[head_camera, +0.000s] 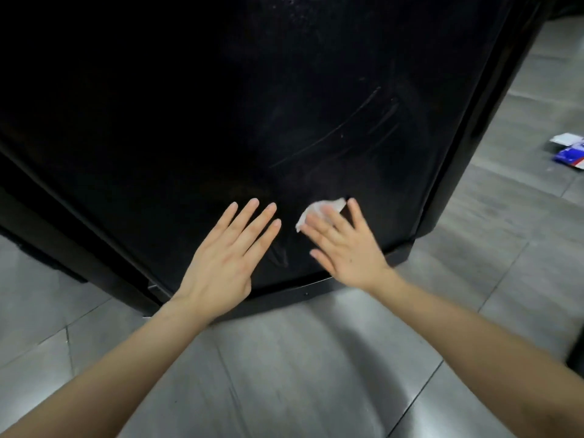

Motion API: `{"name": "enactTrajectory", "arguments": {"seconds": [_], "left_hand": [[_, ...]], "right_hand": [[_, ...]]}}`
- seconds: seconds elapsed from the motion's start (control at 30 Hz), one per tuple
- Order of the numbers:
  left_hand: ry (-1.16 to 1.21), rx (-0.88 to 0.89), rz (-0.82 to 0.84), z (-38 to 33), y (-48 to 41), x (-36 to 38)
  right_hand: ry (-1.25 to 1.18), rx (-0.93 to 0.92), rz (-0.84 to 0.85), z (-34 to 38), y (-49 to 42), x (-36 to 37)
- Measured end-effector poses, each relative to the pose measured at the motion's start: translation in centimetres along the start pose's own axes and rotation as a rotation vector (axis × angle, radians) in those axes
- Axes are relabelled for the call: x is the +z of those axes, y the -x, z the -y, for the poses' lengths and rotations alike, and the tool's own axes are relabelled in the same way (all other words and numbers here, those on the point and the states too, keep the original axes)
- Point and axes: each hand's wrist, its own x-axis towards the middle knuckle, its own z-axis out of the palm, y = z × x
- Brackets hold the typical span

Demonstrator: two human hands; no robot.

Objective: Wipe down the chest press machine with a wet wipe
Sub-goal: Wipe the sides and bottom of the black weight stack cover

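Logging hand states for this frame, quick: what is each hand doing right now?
Left hand: open, flat on the black panel, holding nothing.
Right hand: open, straight fingers pressing the wet wipe on the panel.

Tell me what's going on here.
A person is wiping the chest press machine's black panel. The right hand presses a white wet wipe flat against it with straight fingers. The left hand lies spread on the panel beside it, holding nothing. Wipe streaks show higher up. A blue and white packet lies on the tiled floor.
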Motion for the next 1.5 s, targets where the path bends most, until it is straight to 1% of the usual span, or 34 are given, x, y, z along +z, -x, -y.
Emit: {"name": "enactTrajectory", "arguments": {"seconds": [0.1, 0.17, 0.2, 0.23, 0.33, 0.4, 0.47, 0.5, 0.53, 0.6, 0.63, 0.67, 0.7, 0.73, 0.77, 0.8, 0.9, 0.93, 0.97, 1.0, 1.03, 1.07, 1.13, 1.2, 1.23, 1.27, 1.3, 1.33, 1.37, 1.43, 1.47, 1.5], "left_hand": [[-0.074, 0.078, 0.018, 0.2, -1.4, -0.5], [-0.118, 0.148, 0.027, 0.3, -2.3, -0.9], [-0.131, 0.176, 0.031, 0.3, -2.8, -1.1], [-0.140, 0.198, 0.036, 0.4, -3.4, -1.3], [-0.188, 0.240, 0.035, 0.3, -4.6, -1.5], [-0.212, 0.276, 0.025, 0.0, -5.3, -1.4], [-0.221, 0.303, 0.021, -0.4, -5.9, -1.4], [-0.227, 0.315, 0.023, -0.5, -6.2, -1.4], [-0.236, 0.324, 0.025, -0.5, -6.5, -1.5], [-0.261, 0.344, 0.020, -0.4, -7.2, -1.5], [-0.271, 0.356, 0.015, -0.3, -7.4, -1.4], [-0.278, 0.367, 0.015, -0.2, -7.4, -1.3], [-0.284, 0.376, 0.019, -0.1, -7.3, -1.2], [-0.291, 0.382, 0.026, -0.1, -7.1, -1.1], [-0.293, 0.388, 0.035, 0.0, -6.7, -1.0], [-0.287, 0.394, 0.046, 0.1, -6.3, -0.9], [-0.253, 0.409, 0.052, 0.9, -5.2, -0.5], [-0.246, 0.414, 0.049, 1.2, -5.1, -0.5], [-0.240, 0.420, 0.048, 1.4, -5.1, -0.5], [-0.233, 0.425, 0.050, 1.5, -5.1, -0.6], [-0.229, 0.427, 0.051, 1.6, -5.1, -0.7], [-0.230, 0.430, 0.051, 1.7, -5.2, -0.8], [-0.245, 0.451, 0.048, 1.8, -5.4, -1.0], [-0.254, 0.453, 0.039, 2.0, -5.6, -1.3], [-0.256, 0.455, 0.029, 2.1, -5.7, -1.4], [-0.259, 0.460, 0.019, 2.2, -5.9, -1.5], [-0.262, 0.462, 0.012, 2.3, -6.1, -1.6], [-0.265, 0.460, 0.005, 2.3, -6.2, -1.8], [-0.269, 0.459, -0.005, 2.4, -6.4, -1.9], [-0.283, 0.468, -0.016, 2.4, -6.9, -2.2], [-0.280, 0.469, -0.015, 2.3, -7.2, -2.4], [-0.275, 0.470, -0.015, 2.3, -7.4, -2.5]], "right_hand": [[-0.035, -0.094, 0.292, 2.9, 4.3, 2.4], [-0.049, -0.028, 0.357, 3.5, 5.7, 2.5], [-0.068, 0.037, 0.332, 3.7, 5.7, 2.4], [-0.084, 0.126, 0.264, 3.7, 5.2, 2.0], [-0.189, 0.472, -0.031, 2.8, 1.1, -0.3], [-0.287, 0.618, -0.107, 2.5, -0.8, -1.2], [-0.384, 0.736, -0.063, 3.6, -0.5, -0.8], [-0.448, 0.840, -0.012, 4.5, 0.4, -0.1], [-0.528, 0.983, 0.039, 5.5, 1.6, 0.9], [-0.791, 1.321, 0.125, 7.1, 3.1, 2.5], [-0.921, 1.458, 0.131, 7.4, 3.0, 2.7], [-0.992, 1.553, 0.096, 7.4, 2.1, 2.4], [-1.019, 1.597, 0.022, 7.0, 0.8, 1.7], [-0.987, 1.583, -0.063, 6.2, -0.7, 0.5], [-0.903, 1.515, -0.131, 5.2, -2.6, -1.3], [-0.799, 1.398, -0.171, 4.4, -4.5, -3.1], [-0.687, 0.961, -0.244, 3.5, -8.8, -6.7], [-0.657, 0.855, -0.269, 3.5, -9.5, -7.0], [-0.626, 0.799, -0.289, 3.6, -9.6, -6.7], [-0.591, 0.786, -0.305, 3.3, -9.4, -6.1], [-0.573, 0.820, -0.304, 3.0, -8.8, -5.4], [-0.590, 0.912, -0.302, 2.7, -8.2, -4.7], [-0.730, 1.204, -0.296, 2.4, -6.6, -3.5], [-0.952, 1.483, -0.296, 2.9, -5.0, -2.3], [-1.047, 1.575, -0.303, 3.1, -4.3, -1.8], [-1.105, 1.625, -0.320, 3.1, -4.0, -1.8], [-1.114, 1.625, -0.356, 2.9, -4.2, -2.4], [-1.066, 1.577, -0.388, 2.3, -4.9, -3.5], [-0.961, 1.478, -0.403, 1.7, -6.0, -4.8], [-0.732, 1.190, -0.388, 0.7, -8.9, -7.5], [-0.683, 1.052, -0.402, 0.4, -10.3, -8.4], [-0.660, 0.965, -0.425, -0.1, -11.2, -8.8]]}}
